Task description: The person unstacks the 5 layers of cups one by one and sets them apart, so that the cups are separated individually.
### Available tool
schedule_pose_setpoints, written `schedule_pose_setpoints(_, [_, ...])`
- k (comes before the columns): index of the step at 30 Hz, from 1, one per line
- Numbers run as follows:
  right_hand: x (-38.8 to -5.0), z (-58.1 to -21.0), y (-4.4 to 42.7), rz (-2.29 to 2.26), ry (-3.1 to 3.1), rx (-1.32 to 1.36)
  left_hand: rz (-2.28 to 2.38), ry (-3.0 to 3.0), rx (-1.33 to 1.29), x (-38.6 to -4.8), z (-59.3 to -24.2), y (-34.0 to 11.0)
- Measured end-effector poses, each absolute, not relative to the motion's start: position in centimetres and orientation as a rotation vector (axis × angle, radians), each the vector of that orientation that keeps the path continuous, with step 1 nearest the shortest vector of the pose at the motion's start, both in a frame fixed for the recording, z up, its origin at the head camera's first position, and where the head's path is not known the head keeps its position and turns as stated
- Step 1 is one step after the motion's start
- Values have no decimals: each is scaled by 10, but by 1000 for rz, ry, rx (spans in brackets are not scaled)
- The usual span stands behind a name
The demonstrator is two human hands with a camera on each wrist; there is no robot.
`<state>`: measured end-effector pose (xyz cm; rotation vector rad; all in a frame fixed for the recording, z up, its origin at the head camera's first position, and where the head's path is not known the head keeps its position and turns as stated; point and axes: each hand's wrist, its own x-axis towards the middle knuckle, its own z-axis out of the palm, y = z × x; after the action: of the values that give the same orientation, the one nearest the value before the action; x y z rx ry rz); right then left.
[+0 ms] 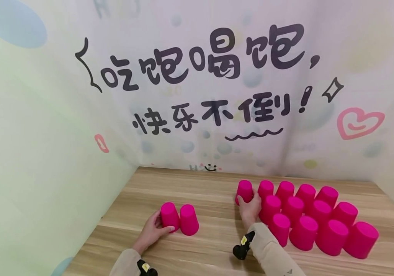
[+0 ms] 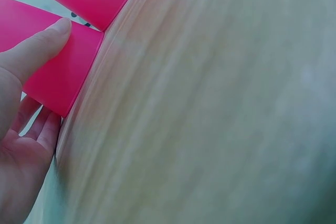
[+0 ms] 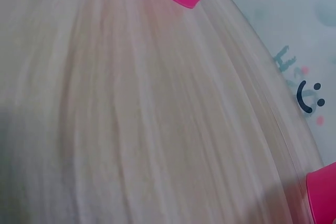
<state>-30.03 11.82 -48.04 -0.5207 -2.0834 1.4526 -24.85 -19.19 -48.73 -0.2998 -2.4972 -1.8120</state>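
Two pink cups stand upside down side by side at the left of the table. My left hand [image 1: 149,233] grips the left one, a pink cup [image 1: 170,217], with the thumb across its near side and the fingers round its far side. Close against it on the right is the second pink cup [image 1: 189,221]. Farther back, my right hand [image 1: 250,210] holds another upside-down pink cup [image 1: 244,189] at the back left corner of a larger group. In the right wrist view that held cup [image 3: 323,195] shows only partly at the lower right edge.
Several more upside-down pink cups [image 1: 321,211] stand in close rows right of my right hand. The wooden table [image 1: 214,214] meets a printed wall cloth [image 1: 183,153] at the back and a pale side wall [image 1: 45,153] on the left.
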Motion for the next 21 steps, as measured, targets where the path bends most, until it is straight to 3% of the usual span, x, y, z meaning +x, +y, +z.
schedule_pose_setpoints(21, [-302, -483, 114, 1431, -1962, -608, -1782, -2541, -304, -251, -492, -196])
